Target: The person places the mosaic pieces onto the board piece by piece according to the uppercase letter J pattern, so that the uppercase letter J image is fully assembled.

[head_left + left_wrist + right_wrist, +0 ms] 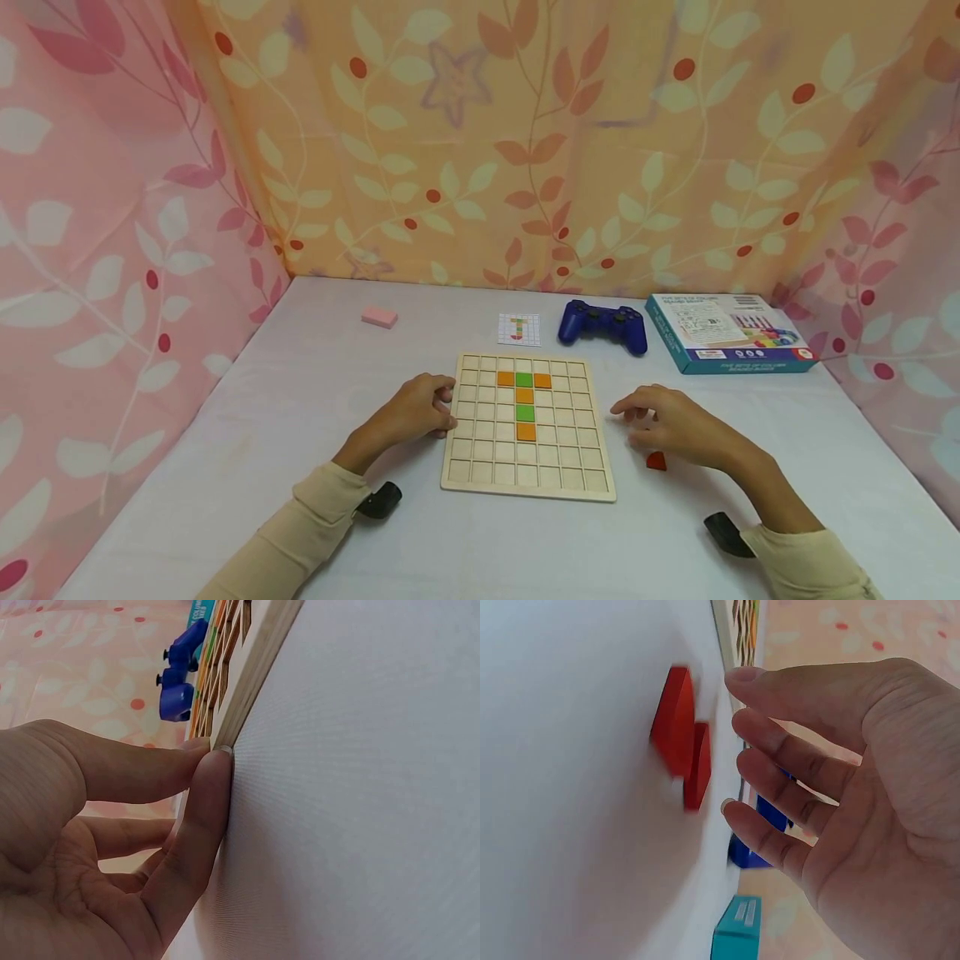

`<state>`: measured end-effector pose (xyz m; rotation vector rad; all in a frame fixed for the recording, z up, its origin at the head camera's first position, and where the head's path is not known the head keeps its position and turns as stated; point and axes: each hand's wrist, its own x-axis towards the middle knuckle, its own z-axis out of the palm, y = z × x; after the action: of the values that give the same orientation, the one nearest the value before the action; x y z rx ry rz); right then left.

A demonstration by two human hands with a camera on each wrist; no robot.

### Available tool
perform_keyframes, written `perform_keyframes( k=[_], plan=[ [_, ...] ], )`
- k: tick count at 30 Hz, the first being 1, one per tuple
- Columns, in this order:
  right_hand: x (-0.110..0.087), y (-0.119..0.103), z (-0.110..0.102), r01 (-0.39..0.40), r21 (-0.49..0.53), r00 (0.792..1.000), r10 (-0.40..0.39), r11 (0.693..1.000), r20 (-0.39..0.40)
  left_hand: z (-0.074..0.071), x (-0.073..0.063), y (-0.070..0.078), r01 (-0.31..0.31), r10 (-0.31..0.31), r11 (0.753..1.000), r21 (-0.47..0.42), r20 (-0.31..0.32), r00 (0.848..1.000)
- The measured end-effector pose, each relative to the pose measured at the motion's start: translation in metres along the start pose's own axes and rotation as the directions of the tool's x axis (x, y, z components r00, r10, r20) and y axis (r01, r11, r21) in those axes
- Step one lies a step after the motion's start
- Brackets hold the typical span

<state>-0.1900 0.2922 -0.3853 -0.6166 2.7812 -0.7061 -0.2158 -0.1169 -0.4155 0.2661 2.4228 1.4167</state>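
Observation:
A square wooden grid board [483, 477] lies on the white table, with orange and green square tiles [525, 396] set in a T shape. At its left edge my left hand [411, 408] pinches the rim between thumb and finger, seen close in the left wrist view. My right hand [678, 425] hovers to the right of the board, fingers loosely bent and holding nothing. Below that hand lies a red tile [656, 461]. The right wrist view shows two red pieces [676, 724] close together on the table; the hand partly hides them in the head view.
Behind the board lies a small pattern card [519, 330] with a coloured figure on a grid. A blue game controller [602, 325] sits beside it, and a teal-sided box [731, 333] stands at the back right. A pink eraser-like block [379, 317] is at the back left.

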Motion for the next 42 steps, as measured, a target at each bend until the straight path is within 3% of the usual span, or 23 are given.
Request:
perform_keyframes(
  k=[15, 31, 42],
  plan=[
    [-0.019, 0.025, -0.007, -0.058, -0.02, 0.998, 0.058, 0.998, -0.021, -0.001, 0.0, 0.0, -0.003, 0.003, 1.0, 0.001, 0.007, 1.0],
    [-0.013, 0.024, 0.001, -0.089, 0.023, 0.996, 0.09, 0.996, -0.004, -0.001, 0.0, 0.0, -0.008, 0.008, 1.0, 0.003, 0.001, 1.0],
    [-0.014, 0.023, 0.0, -0.114, -0.015, 0.993, 0.114, 0.993, -0.012, 0.0, 0.0, -0.002, -0.006, 0.006, 1.0, 0.008, 0.001, 1.0]
  ],
)
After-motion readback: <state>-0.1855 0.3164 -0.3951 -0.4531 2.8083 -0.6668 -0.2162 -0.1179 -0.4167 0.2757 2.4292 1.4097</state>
